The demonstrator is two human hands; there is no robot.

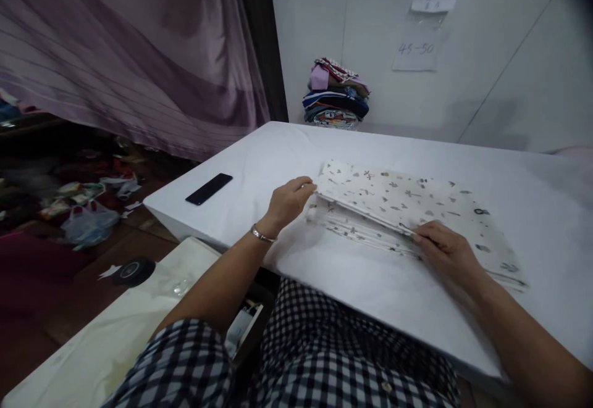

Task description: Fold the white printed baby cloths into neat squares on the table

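A cream cloth (393, 195) with a small printed pattern of leaves and other motifs lies folded in layers on the white table (296, 149). My left hand (291, 201) pinches its upper layer at the left corner. Along the near edge, my right hand (447, 247) grips the same layer between thumb and fingers. That edge is lifted slightly, and a gap shows over the lower folds. A metal bracelet (262, 234) circles my left wrist.
A black phone (209, 189) lies at the table's left side. Folded clothes (336, 93) are stacked by the back wall, where handwritten paper signs (416, 47) hang. A purple curtain (185, 56) drapes at left. A black roll (134, 271) rests on a lower pale surface (120, 328).
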